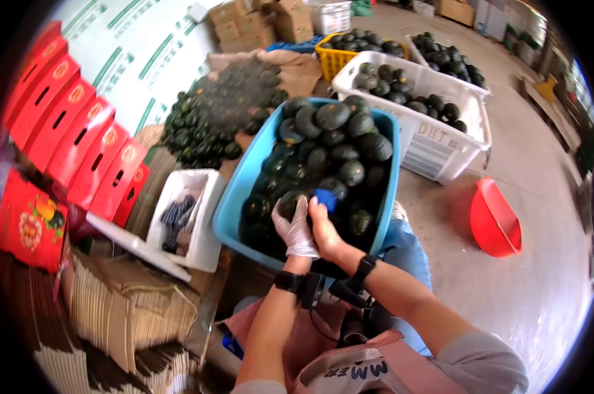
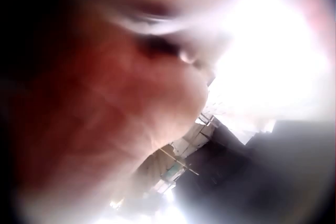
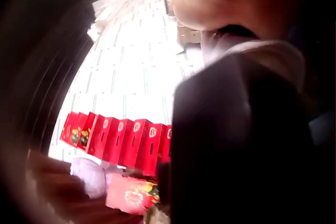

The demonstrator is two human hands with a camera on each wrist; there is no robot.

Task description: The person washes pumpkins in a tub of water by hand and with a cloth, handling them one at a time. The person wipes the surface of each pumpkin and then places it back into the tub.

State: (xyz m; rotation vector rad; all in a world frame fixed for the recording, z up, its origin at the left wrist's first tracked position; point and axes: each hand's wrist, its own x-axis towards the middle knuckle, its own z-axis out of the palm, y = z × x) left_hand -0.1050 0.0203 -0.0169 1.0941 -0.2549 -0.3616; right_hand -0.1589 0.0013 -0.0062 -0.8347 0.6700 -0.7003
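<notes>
In the head view, my left hand, in a thin translucent glove, holds a small dark green squash over the blue tub. Right beside it, my bare right hand grips a blurred blue thing, soft-looking like a cloth or sponge; I cannot tell which. Its fingers are partly hidden. Many more dark green squashes fill the tub. Skin close to the lens takes up much of the left wrist view, and a black device covers much of the right wrist view.
White crates and a yellow crate of squashes stand behind the tub. A squash pile lies at back left. Red boxes, a white foam box and flattened cardboard are left; a red basin is right.
</notes>
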